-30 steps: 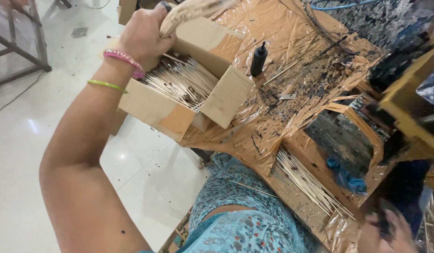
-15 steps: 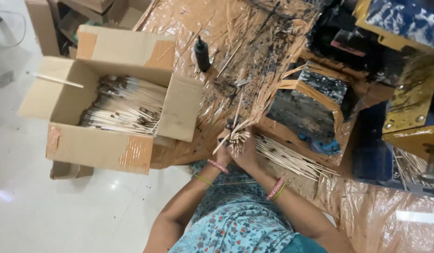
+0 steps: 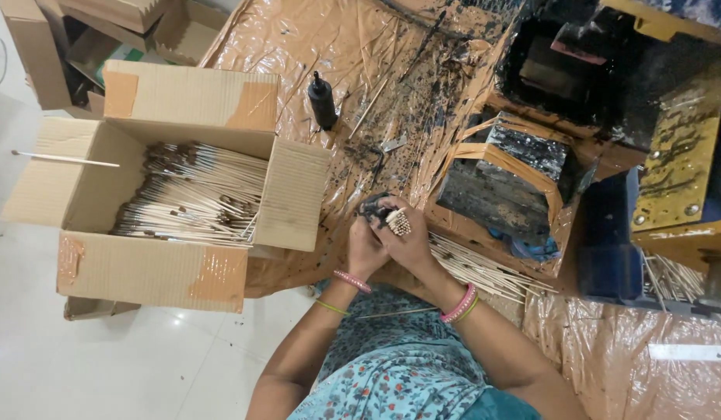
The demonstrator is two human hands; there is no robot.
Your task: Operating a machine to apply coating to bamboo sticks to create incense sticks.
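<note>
A tabletop (image 3: 314,47) is being shown covered in shiny orange-brown plastic splattered with black. Pale cream sticks (image 3: 197,194) with dark tips are being seen in a tan cardboard box (image 3: 142,272). A blue floral-patterned garment (image 3: 391,381) and pink bangles (image 3: 458,305) are being worn.

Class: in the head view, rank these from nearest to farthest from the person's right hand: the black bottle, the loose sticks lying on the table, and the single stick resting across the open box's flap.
From the right hand:
1. Loose sticks, just to its right on the table.
2. Black bottle, up and left on the plastic sheet.
3. Single stick, far left across the cardboard box flap.
</note>
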